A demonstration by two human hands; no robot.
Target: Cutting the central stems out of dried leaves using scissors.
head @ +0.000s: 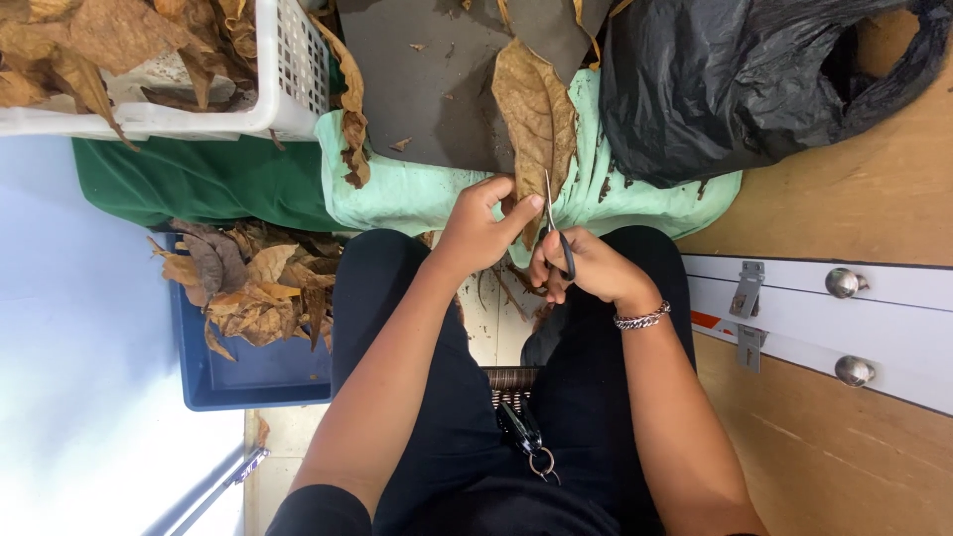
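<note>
Two leaf bins (253, 382), hands (476, 233) cutting leaf (536, 109)

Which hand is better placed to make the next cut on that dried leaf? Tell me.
Probably the right hand: it grips the scissors, blades at the dried leaf. The left hand only pinches the leaf's lower edge.

A single camera sits on the person's head and looks steeply down along the forearms to the lap, close enough that both arms fill the lower middle of the frame. The left hand (478, 230) and right hand (586, 268) meet just above the centre. The view reaches forward to the white basket (288, 69) at the top left and the black bag (735, 79) at the top right. No second view overlaps it.
</note>
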